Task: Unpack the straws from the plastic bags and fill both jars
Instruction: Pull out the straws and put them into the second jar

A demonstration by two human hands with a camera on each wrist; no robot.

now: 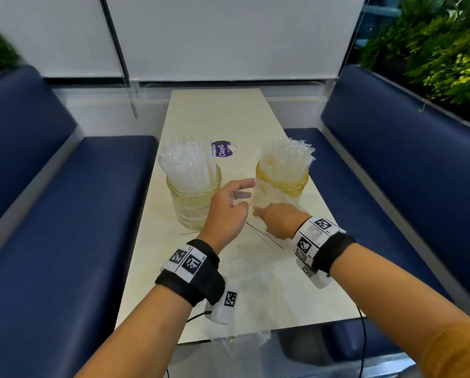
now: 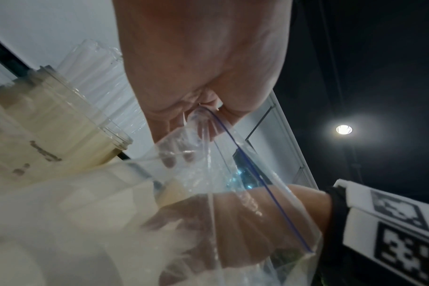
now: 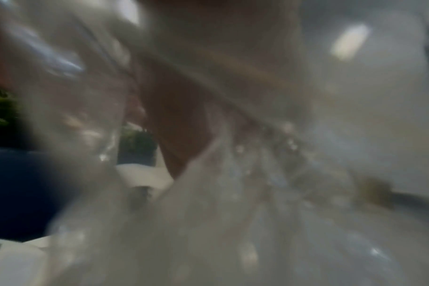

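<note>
Two glass jars stand on the pale table (image 1: 228, 118), each packed with clear wrapped straws: the left jar (image 1: 193, 205) with its straws (image 1: 187, 162), and the right jar (image 1: 296, 186) with its straws (image 1: 285, 156). Between and in front of them, my left hand (image 1: 242, 195) pinches the zip rim of a clear plastic bag (image 1: 269, 195). The left wrist view shows that pinch (image 2: 203, 110) on the bag (image 2: 233, 174), with the left jar (image 2: 49, 125) beside it. My right hand (image 1: 258, 212) reaches into the bag and shows through the plastic (image 2: 233, 222). Its fingers are blurred.
A second crumpled clear bag (image 1: 244, 323) lies at the table's near edge. A purple sticker (image 1: 223, 150) sits behind the jars. Blue benches flank the table on the left (image 1: 64, 241) and right (image 1: 392, 173). Plants (image 1: 432, 50) rise at the far right.
</note>
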